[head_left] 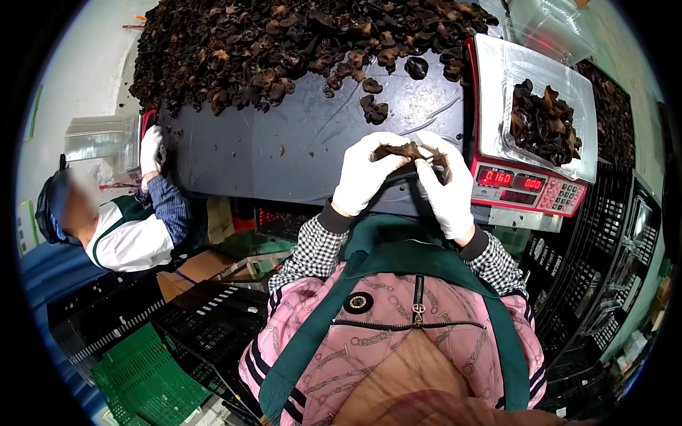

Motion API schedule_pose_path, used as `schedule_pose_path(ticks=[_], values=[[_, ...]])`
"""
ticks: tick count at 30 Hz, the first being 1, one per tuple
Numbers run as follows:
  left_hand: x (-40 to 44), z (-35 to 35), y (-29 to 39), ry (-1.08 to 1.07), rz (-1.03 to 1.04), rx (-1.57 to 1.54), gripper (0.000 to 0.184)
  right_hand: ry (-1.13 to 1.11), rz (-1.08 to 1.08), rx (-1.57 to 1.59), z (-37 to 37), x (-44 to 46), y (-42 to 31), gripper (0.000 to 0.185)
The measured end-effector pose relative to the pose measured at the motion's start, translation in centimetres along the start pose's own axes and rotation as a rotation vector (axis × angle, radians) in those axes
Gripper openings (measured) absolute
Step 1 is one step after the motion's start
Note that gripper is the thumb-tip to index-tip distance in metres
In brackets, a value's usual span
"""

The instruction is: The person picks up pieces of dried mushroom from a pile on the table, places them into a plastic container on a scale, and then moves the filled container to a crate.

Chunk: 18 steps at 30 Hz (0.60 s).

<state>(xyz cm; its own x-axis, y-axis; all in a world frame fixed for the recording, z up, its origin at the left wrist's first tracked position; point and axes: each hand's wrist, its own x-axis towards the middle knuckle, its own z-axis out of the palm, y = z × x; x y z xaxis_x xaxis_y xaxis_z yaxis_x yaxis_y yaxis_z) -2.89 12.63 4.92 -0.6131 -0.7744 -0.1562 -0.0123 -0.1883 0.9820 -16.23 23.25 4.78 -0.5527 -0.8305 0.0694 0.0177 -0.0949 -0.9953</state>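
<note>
Spanning both gloved hands, a dark fungus piece (pixel 405 150) is pinched narrowly between thumb and fingers of the left hand (pixel 366 174) and the right hand (pixel 449 190), above the near edge of the grey table (pixel 284 153). Similar pieces (pixel 298 53) are heaped across the far side, while a loaded clear tray (pixel 521 154) is supported by the red-framed scale (pixel 526 57) at the right.

Held dark piece (pixel 406 150): partly hidden by left hand (pixel 366 174) and right hand (pixel 447 186). Dark pile (pixel 298 53): cut off at top edge; counter (pixel 234 153) beneath hidden. Scale keypad (pixel 562 196): legends too small to read. Co-worker's head (pixel 67 202): blurred.
</note>
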Motion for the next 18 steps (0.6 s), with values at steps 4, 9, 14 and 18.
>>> schedule_pose_path(ticks=[4, 9, 14, 18], values=[[-0.3, 0.3, -0.3, 0.021, 0.143, 0.163, 0.023, -0.071, -0.109, -0.177, -0.9, 0.1, 0.6, 0.025], [-0.5, 0.3, -0.1, 0.028, 0.36, 0.46, 0.021, -0.114, 0.006, -0.214, -1.5, 0.4, -0.6, 0.016], [0.0, -0.2, -0.6, -0.014, 0.676, 0.645, 0.026, -0.251, 0.21, -0.035, -2.6, 0.7, 0.4, 0.014], [0.1, -0.2, -0.5, -0.028, 0.751, 0.759, 0.029, -0.251, 0.212, -0.024, -2.3, 0.7, 1.7, 0.015]])
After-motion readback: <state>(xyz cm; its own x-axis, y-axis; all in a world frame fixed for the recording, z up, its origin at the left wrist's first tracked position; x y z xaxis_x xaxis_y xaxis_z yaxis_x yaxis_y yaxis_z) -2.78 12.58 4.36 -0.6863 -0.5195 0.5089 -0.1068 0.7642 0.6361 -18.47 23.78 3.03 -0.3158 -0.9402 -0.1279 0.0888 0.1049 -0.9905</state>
